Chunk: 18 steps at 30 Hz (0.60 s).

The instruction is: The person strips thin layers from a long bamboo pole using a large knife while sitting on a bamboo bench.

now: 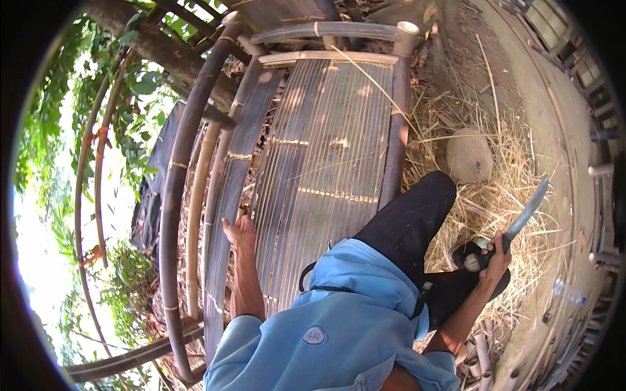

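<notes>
My right hand is closed round the handle of a machete beside my bent right leg. Its long grey blade slants up and away to the right, over the straw. My left hand lies at the inner edge of a wide split-bamboo slat along the left side of the bench. Its palm faces up, the thumb apart from the half-curled fingers, with nothing visible held in it. I sit on the slatted bamboo bench, whose thin strips run away from me.
Round bamboo rails frame the bench on the left. A cut log stump stands in pale straw shavings on the right. A clear plastic bottle lies farther right. One thin strip slants across the bench's far end.
</notes>
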Motion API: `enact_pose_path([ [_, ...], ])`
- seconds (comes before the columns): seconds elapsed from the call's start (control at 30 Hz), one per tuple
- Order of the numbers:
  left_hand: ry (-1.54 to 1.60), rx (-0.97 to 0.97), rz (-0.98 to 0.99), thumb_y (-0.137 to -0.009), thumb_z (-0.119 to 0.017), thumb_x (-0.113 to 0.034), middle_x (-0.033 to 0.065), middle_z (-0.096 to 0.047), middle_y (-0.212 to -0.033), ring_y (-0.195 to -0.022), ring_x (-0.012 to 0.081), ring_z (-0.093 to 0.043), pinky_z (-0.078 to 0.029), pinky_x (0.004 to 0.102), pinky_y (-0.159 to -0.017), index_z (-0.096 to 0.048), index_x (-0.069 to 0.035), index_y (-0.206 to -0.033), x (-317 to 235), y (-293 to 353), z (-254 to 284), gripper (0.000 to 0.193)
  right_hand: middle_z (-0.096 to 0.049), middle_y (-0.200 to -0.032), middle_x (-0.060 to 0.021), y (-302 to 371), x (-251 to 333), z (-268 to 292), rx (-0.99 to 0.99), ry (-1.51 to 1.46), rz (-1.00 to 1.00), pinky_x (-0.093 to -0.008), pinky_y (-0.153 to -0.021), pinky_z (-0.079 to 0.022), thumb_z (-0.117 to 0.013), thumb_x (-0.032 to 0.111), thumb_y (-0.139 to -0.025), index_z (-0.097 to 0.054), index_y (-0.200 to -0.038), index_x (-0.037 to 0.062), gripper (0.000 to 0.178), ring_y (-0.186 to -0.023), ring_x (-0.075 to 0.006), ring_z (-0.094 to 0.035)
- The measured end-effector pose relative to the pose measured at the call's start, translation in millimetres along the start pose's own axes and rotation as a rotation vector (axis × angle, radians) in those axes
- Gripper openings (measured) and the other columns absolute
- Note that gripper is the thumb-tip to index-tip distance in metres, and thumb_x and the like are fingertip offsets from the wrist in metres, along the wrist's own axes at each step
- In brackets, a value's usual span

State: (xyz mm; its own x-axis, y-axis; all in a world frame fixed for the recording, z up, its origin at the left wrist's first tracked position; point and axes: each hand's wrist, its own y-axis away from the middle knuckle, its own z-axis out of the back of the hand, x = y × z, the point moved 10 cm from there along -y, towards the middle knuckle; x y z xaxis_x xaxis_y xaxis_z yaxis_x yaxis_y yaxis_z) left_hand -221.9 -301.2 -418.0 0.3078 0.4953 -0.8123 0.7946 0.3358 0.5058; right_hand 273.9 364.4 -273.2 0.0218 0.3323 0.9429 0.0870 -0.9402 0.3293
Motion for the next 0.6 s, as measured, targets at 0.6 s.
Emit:
enact_pose_path([
  [0.6, 0.024, -0.180, -0.778, -0.098, -0.061, -0.031, 0.0222, -0.067, -0.097, -0.092, 0.0285, -0.069, -0.066, 0.0347, -0.074, -0.063, 0.010, -0.101, -180.4, 159.9, -100.2, 0.040, -0.059, -0.072, -0.0010, 28.1, 65.5, -70.3, 0.154, 0.111, 0.196, -0.0231, -0.045, -0.043, -0.076, 0.011, -0.092, -0.059, -0.095, 0.0047, 0.018, -0.054, -0.0074, -0.052],
])
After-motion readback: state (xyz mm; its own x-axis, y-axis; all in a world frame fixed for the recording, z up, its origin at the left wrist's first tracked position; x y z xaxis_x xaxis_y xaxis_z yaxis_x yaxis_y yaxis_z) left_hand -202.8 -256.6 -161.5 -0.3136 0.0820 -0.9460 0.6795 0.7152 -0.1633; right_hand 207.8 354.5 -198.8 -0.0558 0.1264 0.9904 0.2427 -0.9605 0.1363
